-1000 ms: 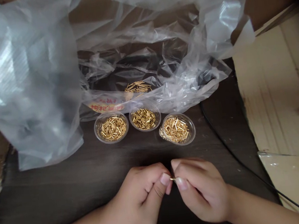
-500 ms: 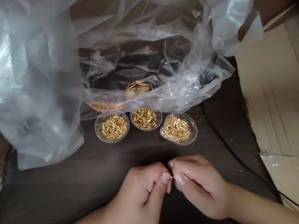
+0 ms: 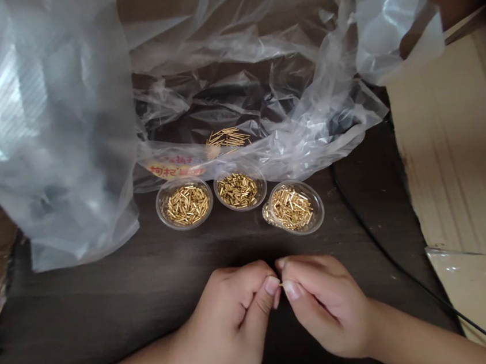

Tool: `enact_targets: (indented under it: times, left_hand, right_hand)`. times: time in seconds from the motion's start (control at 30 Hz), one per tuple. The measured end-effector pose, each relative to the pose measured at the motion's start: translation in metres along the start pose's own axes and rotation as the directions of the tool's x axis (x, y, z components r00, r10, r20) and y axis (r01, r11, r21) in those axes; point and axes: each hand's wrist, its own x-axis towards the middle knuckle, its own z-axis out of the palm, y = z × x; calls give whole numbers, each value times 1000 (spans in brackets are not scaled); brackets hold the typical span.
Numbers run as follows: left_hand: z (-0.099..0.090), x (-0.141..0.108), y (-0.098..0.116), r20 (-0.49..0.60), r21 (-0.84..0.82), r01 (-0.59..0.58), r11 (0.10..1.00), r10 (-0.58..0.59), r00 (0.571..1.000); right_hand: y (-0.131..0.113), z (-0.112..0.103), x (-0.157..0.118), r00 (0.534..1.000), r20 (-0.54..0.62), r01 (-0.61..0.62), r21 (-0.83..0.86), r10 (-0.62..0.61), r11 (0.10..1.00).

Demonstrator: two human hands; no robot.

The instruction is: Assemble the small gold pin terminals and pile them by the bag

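One dark wooden tabletop (image 3: 111, 329) holds a crumpled clear plastic bag (image 3: 56, 138), with torn cardboard (image 3: 452, 148) at right and a black cable (image 3: 388, 245) beside it. Three clear plastic cups (image 3: 240, 206) of gold pins (image 3: 187, 205) stand in a row at the bag's edge. Below them, the left hand (image 3: 231, 316) and right hand (image 3: 328, 306) nearly meet, fingertips (image 3: 272, 285) pinched closed on one short gold pin (image 3: 281, 285).

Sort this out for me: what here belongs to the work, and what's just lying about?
Work: left hand, right hand, gold pin pinched between them, three dishes of pins, loose pins.

Lying about: plastic bag, cardboard, black cable.
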Motion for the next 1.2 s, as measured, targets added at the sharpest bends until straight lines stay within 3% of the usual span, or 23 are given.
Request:
enact_targets:
  times: [0.57,0.93,1.2]
  left_hand:
    - [3,-2,0,-30,27,-19,999,20,999]
    - [0,-3,0,-20,-99,42,994,-45,999]
    - [-1,-4,1,-31,-158,91,983,-97,995]
  right_hand:
    - [-2,5,-2,998,-35,41,-127,-46,991]
    - [-5,8,-1,992,-94,65,-189,-84,980]
    - [-6,5,-1,995,-89,47,-60,-52,997]
